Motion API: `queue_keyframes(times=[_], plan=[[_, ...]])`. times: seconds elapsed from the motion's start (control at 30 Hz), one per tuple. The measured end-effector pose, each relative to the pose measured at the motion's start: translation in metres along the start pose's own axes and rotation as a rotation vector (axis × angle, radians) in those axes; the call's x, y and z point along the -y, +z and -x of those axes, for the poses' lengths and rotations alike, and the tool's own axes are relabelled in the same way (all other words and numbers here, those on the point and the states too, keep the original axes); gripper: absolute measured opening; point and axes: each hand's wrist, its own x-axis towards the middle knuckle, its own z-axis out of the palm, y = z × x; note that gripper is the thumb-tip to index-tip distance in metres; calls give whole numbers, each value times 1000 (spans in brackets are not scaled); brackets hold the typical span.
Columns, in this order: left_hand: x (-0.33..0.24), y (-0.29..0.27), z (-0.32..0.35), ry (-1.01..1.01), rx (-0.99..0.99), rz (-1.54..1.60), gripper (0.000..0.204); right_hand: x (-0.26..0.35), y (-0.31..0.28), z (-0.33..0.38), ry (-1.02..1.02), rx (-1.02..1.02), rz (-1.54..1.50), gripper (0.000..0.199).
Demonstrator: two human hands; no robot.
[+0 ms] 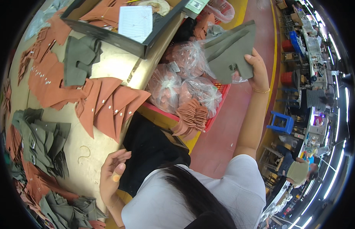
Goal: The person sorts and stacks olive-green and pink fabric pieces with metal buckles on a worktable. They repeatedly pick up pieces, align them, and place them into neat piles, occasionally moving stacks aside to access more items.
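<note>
My right hand (258, 70) is raised over the crate beside the table, its fingers closed on the edge of grey-green leather pieces (234, 47). They look like flat cut panels with a small notch, several layers fanned apart; how many is hard to tell. Near the table's edge my left hand (113, 171) is held up with nothing in it, fingers slightly bent and thumb apart. A tan bandage wraps its thumb. On the table, the closest pieces are fanned orange-brown leather panels (105, 108) with small white tags, and a grey-green panel (76, 63) rests above them.
A red crate (223, 95) holds clear bags (164, 86) of orange-brown pieces and a loose stack (191, 116). A black tray (105, 35) with a paper sheet (135, 23) stands on the table (84, 143). Grey-green piles (40, 143) lie at left. A blue stool (281, 122) and a co-worker (298, 171) are far right.
</note>
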Motion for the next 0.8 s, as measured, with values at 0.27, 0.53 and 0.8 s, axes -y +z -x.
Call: queue_keyframes(times=[0.27, 0.53, 0.8], plan=[[5, -9, 18, 174, -93, 138, 66, 14, 179, 12, -194, 561, 156, 44], [20, -45, 67, 376, -394, 123, 84, -33, 347, 57, -74, 1376, 345, 33], [12, -49, 29, 169, -406, 414, 50, -53, 250, 38, 61, 594, 219, 32]])
